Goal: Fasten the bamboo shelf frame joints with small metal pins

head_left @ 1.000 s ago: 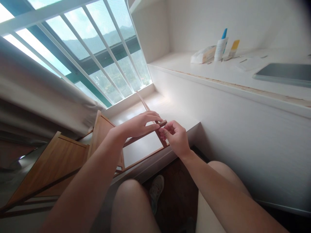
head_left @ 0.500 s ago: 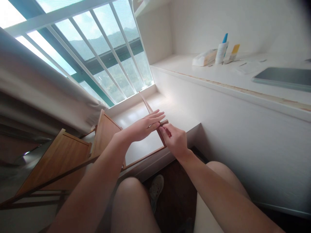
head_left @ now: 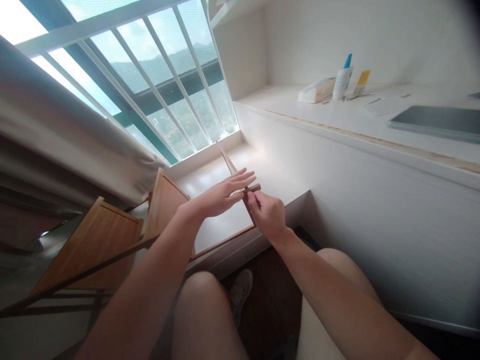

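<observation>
My left hand [head_left: 228, 193] lies with its fingers stretched out over a wooden frame [head_left: 225, 241], close to a short brown wooden bar [head_left: 256, 188]. Its thumb touches or nearly touches the bar. Just to the right, my right hand [head_left: 268, 211] is closed, thumb and fingers pinched together by that bar and the frame's side strip [head_left: 251, 212]. What the pinch holds is hidden or too small to make out. The frame's long side strip runs away toward the window, over a white ledge [head_left: 210, 225].
Wooden folding panels [head_left: 93, 235] stand at the left beside a curtain [head_left: 75, 145]. On the white counter [head_left: 277, 100] at the right are a tissue pack [head_left: 317, 91], a white bottle [head_left: 341, 82], a yellow-capped container [head_left: 362, 82], small metal pieces and a tablet-like slab [head_left: 437, 120].
My right hand's fingers have curled in tighter and the hand has shifted slightly left. My left hand stays nearly in place, and the whole view has moved a little.
</observation>
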Demonstrator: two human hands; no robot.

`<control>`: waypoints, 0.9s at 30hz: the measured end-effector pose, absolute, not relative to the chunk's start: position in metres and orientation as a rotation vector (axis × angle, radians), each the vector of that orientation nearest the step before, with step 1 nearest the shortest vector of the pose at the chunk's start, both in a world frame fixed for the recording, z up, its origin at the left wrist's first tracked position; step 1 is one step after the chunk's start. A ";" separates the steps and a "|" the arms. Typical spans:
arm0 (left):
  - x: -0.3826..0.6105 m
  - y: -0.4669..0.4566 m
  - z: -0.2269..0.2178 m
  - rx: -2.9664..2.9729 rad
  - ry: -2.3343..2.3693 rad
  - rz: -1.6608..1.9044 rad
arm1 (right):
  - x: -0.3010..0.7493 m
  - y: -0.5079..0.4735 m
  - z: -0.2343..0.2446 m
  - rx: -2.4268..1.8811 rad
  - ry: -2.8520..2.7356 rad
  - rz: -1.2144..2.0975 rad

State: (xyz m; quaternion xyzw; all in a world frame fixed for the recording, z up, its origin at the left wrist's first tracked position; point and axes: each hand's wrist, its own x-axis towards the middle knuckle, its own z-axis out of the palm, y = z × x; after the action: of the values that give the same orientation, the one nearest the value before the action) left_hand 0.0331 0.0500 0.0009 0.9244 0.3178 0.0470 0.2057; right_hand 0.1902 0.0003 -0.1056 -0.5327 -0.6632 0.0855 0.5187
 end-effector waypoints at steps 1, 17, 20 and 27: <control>0.033 0.050 0.001 2.578 0.883 0.137 | 0.190 0.000 -0.105 -1.283 -1.593 0.225; 0.034 0.051 -0.003 2.608 0.947 0.190 | 0.253 -0.033 -0.093 -1.279 -1.503 0.442; 0.035 0.052 -0.004 2.610 0.969 0.225 | 0.287 -0.043 -0.063 -1.332 -1.574 0.281; 0.036 0.049 -0.003 2.612 1.044 0.226 | 0.389 -0.037 0.046 -1.601 -1.645 -0.314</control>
State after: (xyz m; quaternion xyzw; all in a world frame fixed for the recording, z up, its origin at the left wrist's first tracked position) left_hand 0.0361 0.0491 -0.0030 0.9138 0.3652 0.0792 0.1592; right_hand 0.3888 -0.0374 0.0457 -0.6331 -0.6505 -0.1242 0.4007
